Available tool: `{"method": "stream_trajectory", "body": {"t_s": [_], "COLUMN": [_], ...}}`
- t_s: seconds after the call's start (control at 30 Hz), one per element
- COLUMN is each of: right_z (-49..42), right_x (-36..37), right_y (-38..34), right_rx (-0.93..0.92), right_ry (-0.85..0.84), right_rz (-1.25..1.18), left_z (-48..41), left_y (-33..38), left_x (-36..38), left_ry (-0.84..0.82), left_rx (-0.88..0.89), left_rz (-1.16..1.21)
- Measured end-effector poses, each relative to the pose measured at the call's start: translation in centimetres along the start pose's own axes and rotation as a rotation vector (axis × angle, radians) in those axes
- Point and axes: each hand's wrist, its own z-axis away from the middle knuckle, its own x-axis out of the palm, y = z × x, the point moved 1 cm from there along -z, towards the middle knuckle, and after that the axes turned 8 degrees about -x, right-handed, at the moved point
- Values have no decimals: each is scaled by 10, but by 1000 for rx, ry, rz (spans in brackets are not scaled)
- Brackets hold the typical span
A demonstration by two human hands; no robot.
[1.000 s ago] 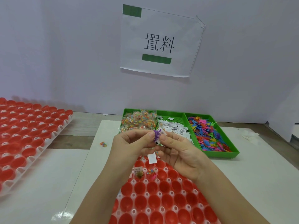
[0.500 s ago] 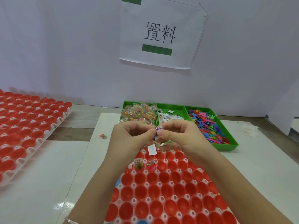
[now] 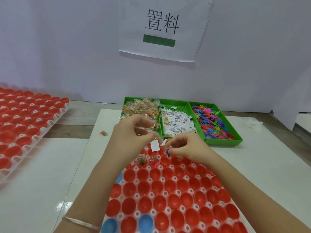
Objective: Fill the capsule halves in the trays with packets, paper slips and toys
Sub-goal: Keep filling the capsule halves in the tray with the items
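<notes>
Capsule halves [image 3: 169, 200], nearly all red, sit open side up in two trays so things can be dropped straight in: the near tray [image 3: 152, 193] lies at the table's front edge under both forearms, and a second tray [image 3: 50, 123] waits well apart at the left edge. Behind the near tray, along the back edge, three green bins [image 3: 222, 142] stand touching side by side, probably to keep each supply sorted and within reach: packets [image 3: 141, 108] in the left one, paper slips [image 3: 176, 122] in the middle, toys [image 3: 213, 121] in the right. The left hand [image 3: 133, 132] hovers over the tray's far end with fingers curled, pinching one white slip [image 3: 154, 146] that hangs below its fingertips; whether it also grips a clear packet is too blurred to tell. The right hand [image 3: 185, 148], just beside it and lower, pinches one purple toy [image 3: 167, 151] close above the far row, seemingly ready to drop it in. Two filled halves [image 3: 141, 160] show in that row, the rest that I can see look empty, so the job seems barely begun. Three blue halves [image 3: 145, 221] show among the red. One stray packet [image 3: 103, 133] lies on the table left of the hands.
</notes>
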Motion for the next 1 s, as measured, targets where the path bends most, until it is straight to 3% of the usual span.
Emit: {"method": "stream_trajectory", "body": {"t_s": [0.23, 0.67, 1.0], "right_z": [-4, -7, -4], "right_x": [5, 12, 17], "right_y": [-3, -15, -20], "right_rx": [31, -42, -111], "right_ry": [-161, -224, -295], "right_rz": [66, 451, 547], "left_z": [2, 3, 3], "left_y": [11, 17, 18], "left_x": [-14, -21, -27], "left_ry": [33, 27, 52], "left_rx": [61, 79, 97], "left_rz": [71, 190, 214]}}
